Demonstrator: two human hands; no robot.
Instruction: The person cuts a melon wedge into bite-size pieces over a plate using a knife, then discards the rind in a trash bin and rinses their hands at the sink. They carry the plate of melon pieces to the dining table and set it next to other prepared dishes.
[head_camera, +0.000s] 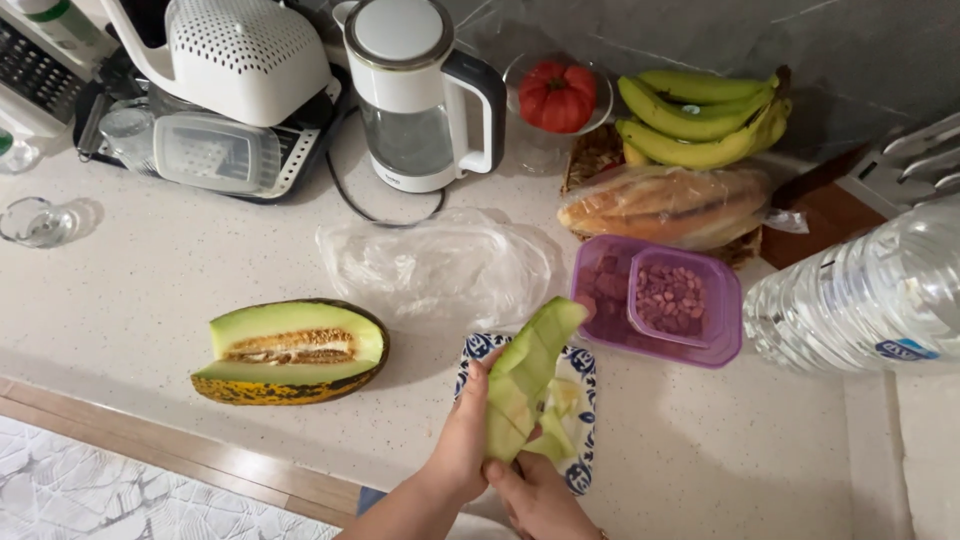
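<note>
while gripped low by left hand (465, 435) and right hand (535, 490), melon slice (530, 370) angled up-right over plate (580, 400), left nearer

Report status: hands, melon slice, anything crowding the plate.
Left hand and right hand both grip the melon slice over the patterned plate. Cut melon half lies apart, left. Purple container sits close behind plate.

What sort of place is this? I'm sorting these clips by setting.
Most likely a home kitchen counter. An electric kettle and a dish rack stand at the back by bananas, and both hands, left and right, hold a melon slice over a patterned plate.
</note>
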